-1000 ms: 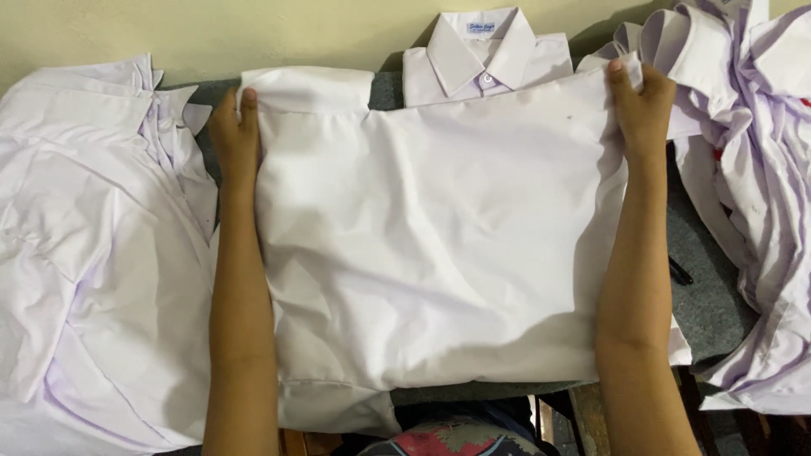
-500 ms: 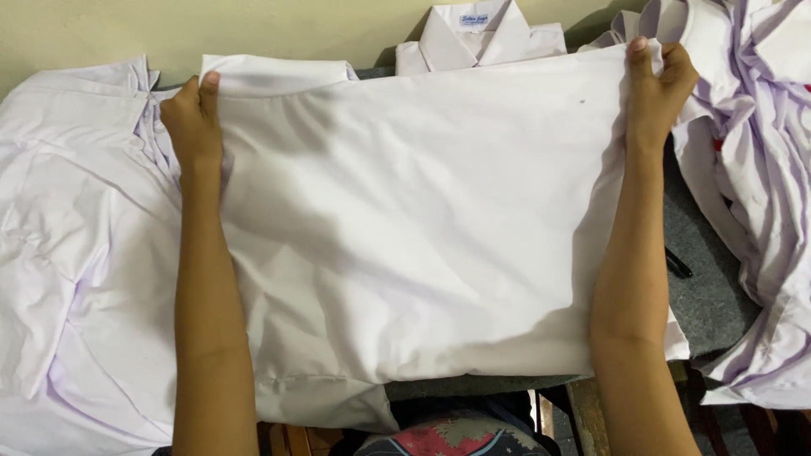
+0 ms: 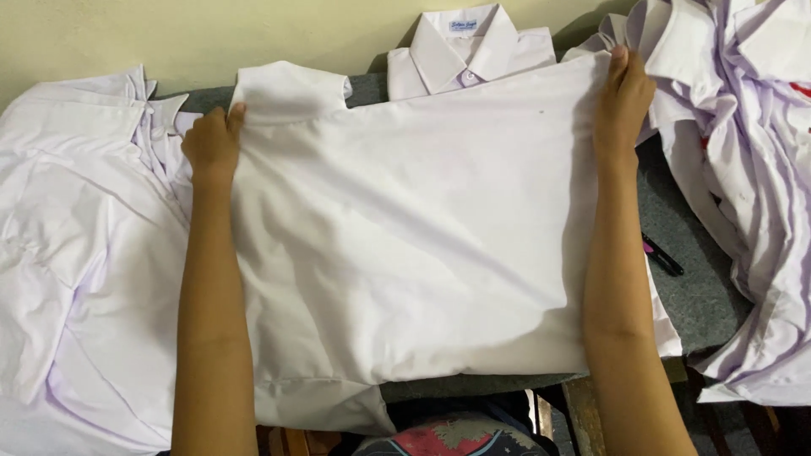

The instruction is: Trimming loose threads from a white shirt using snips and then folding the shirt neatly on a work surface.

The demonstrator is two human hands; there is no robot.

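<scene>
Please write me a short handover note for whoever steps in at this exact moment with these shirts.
Left hand grips the far left edge of the white shirt. Right hand grips its far right edge.
The shirt lies flat across the grey table, one sleeve sticking out at the far left.
Done: one folded shirt sits by the wall.
Left: this shirt is not yet folded; loose shirts lie on the left, and a pile on the right. A pen lies near the right arm.

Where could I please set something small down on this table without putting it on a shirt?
Bare grey table shows only right of the right hand, between the spread white shirt and the heaped shirts; a dark pen lies there. A sliver shows near the folded shirt. The left shirt pile is crowded.
</scene>
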